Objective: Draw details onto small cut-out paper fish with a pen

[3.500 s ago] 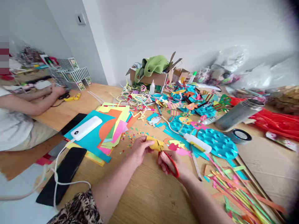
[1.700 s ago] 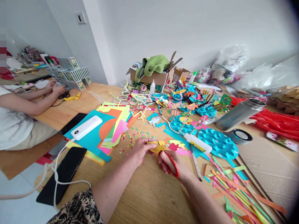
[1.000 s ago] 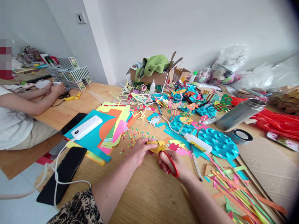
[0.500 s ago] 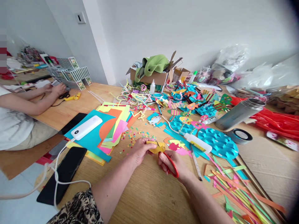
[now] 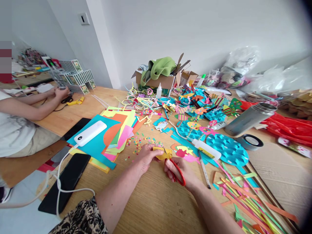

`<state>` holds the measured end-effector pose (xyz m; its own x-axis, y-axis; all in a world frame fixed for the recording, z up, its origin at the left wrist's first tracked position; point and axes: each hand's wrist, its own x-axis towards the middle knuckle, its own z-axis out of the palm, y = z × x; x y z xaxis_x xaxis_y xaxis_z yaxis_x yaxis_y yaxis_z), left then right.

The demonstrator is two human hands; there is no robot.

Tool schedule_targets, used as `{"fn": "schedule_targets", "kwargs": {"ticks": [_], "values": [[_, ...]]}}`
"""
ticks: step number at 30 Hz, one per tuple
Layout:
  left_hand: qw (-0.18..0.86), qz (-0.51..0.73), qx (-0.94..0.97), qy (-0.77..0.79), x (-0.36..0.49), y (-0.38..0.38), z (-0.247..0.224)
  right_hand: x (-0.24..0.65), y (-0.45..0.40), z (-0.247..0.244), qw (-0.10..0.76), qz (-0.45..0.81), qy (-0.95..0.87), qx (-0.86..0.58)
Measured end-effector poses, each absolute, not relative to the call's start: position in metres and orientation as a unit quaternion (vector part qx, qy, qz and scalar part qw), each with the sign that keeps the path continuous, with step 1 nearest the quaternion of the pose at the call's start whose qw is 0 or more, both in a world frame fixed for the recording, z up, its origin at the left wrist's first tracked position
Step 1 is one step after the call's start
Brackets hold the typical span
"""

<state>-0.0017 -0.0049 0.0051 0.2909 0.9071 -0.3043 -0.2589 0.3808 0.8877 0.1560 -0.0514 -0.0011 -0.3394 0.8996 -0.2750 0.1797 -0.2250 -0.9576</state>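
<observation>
My left hand [image 5: 148, 157] pinches a small piece of golden-yellow paper [image 5: 167, 156] between thumb and fingers, just above the wooden table. Red-handled scissors [image 5: 179, 173] sit in my right hand [image 5: 179, 169], with thumb and fingers closed round the loops. Their blades meet the yellow paper; how far apart they are is hard to make out. Just beyond lie paper fish shapes, among them a crimson fish [image 5: 181, 153] and a pink fish [image 5: 192, 158]. Tiny coloured paper scraps [image 5: 140, 144] are scattered behind my left hand.
Coloured paper sheets [image 5: 117, 130] lie left, with a white power bank [image 5: 90, 133] on top and a black phone [image 5: 64, 182] nearby. A glue bottle [image 5: 207, 149], pen [image 5: 204, 169], steel flask [image 5: 250, 119] and paper strips [image 5: 253, 198] lie right. Another person's hands [image 5: 59, 93] are at far left.
My hands and the yellow paper stay nearly in place, with the scissors shifting very slightly. At far left, the other person's hands have moved a little and a foot now shows below.
</observation>
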Motion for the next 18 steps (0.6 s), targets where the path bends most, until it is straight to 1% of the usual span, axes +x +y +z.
{"fn": "schedule_targets", "kwargs": {"ticks": [18], "values": [[0.711, 0.414, 0.364, 0.437, -0.0004, -0.0039, 0.0031, 0.1557, -0.0510, -0.0037, 0.294, 0.595, -0.548, -0.509]]}}
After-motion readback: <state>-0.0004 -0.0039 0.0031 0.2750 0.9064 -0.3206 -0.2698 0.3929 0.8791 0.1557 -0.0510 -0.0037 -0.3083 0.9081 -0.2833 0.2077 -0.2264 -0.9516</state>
